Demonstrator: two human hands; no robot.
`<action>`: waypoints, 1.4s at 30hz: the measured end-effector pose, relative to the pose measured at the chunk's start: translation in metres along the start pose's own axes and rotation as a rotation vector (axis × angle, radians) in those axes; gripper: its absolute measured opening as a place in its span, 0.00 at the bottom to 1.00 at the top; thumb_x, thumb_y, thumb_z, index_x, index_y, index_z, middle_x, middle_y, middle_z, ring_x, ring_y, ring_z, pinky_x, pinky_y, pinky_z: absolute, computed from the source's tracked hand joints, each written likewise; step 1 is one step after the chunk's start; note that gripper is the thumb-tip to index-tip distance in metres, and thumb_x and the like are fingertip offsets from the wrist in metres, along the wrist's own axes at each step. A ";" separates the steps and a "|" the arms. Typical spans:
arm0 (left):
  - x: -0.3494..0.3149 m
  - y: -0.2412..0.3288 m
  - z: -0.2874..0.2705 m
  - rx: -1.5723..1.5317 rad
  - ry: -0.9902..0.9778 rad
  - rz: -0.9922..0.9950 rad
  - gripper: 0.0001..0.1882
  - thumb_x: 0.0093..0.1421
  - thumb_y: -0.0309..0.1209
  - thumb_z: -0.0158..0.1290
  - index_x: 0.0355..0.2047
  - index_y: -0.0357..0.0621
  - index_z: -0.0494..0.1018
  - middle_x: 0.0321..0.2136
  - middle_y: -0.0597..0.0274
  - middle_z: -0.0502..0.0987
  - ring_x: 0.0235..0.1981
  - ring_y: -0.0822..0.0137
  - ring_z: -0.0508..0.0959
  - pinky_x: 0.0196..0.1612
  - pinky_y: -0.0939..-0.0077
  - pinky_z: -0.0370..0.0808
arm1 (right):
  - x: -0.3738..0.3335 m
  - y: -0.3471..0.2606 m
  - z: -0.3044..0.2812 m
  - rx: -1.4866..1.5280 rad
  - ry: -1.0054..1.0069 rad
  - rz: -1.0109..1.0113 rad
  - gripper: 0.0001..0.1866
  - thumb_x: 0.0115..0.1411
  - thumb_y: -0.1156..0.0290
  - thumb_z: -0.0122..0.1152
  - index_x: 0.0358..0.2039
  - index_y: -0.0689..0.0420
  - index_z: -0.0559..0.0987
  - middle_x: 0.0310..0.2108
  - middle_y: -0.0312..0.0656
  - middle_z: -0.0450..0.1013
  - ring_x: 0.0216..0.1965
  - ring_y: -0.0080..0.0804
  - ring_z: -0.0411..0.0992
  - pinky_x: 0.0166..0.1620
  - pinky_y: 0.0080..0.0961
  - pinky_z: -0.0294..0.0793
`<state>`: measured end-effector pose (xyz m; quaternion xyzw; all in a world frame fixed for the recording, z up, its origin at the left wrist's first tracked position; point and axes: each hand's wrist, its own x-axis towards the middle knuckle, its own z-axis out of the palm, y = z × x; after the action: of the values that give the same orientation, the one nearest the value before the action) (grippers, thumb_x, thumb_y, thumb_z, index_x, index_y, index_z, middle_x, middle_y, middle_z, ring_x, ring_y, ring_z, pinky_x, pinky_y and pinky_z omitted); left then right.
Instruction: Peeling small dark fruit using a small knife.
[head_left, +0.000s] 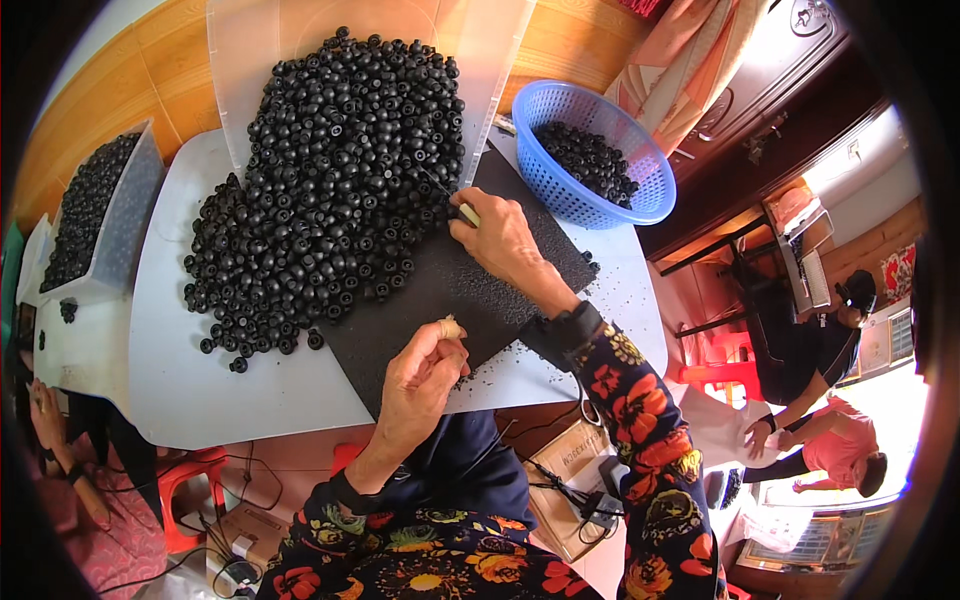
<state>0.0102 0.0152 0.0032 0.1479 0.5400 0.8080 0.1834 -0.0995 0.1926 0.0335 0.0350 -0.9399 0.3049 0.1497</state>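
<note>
A big heap of small round black parts with holes (335, 180) covers the far left of the table, spilling out of a tipped clear plastic bin (490, 70). Over the dark mat (370, 350) my right hand (505, 245) grips a thin pointed tool with a pale handle (469, 213). Its slim metal end reaches to the heap's right edge. My left hand (420, 380) is closed near the mat's front edge, a pale wrap around one fingertip. Whatever its fingers pinch, if anything, is hidden. Fine black crumbs (500, 300) lie scattered on the mat.
A blue plastic basket (545, 190) with similar black parts stands at the far right. Another clear bin (110, 250) full of them sits on the left. Another person's hands (45, 415) show at lower left; two people (835, 340) are farther right. Red stools (190, 490) and cables lie below.
</note>
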 end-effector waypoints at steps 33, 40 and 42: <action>0.002 -0.001 0.010 0.076 0.044 0.146 0.10 0.62 0.26 0.46 0.42 0.34 0.68 0.29 0.68 0.70 0.30 0.79 0.69 0.37 0.86 0.68 | -0.145 -0.051 -0.035 0.758 -0.137 0.379 0.11 0.57 0.70 0.57 0.35 0.66 0.76 0.25 0.41 0.76 0.28 0.25 0.74 0.34 0.23 0.73; 0.004 0.002 0.012 0.292 -0.067 0.100 0.13 0.62 0.26 0.46 0.44 0.31 0.66 0.31 0.64 0.72 0.33 0.76 0.72 0.40 0.81 0.72 | -0.150 -0.035 -0.023 1.057 -0.114 0.532 0.12 0.60 0.67 0.58 0.32 0.65 0.77 0.25 0.40 0.75 0.28 0.22 0.72 0.32 0.21 0.72; 0.005 0.004 0.011 0.302 -0.083 0.062 0.12 0.61 0.26 0.46 0.44 0.31 0.67 0.30 0.65 0.71 0.32 0.76 0.72 0.40 0.82 0.71 | -0.149 -0.034 -0.021 1.053 -0.114 0.501 0.12 0.60 0.65 0.58 0.31 0.64 0.77 0.25 0.39 0.75 0.26 0.20 0.70 0.29 0.19 0.71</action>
<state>0.0100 0.0247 0.0116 0.2238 0.6426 0.7160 0.1561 0.0535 0.1731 0.0236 -0.1022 -0.6482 0.7544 -0.0151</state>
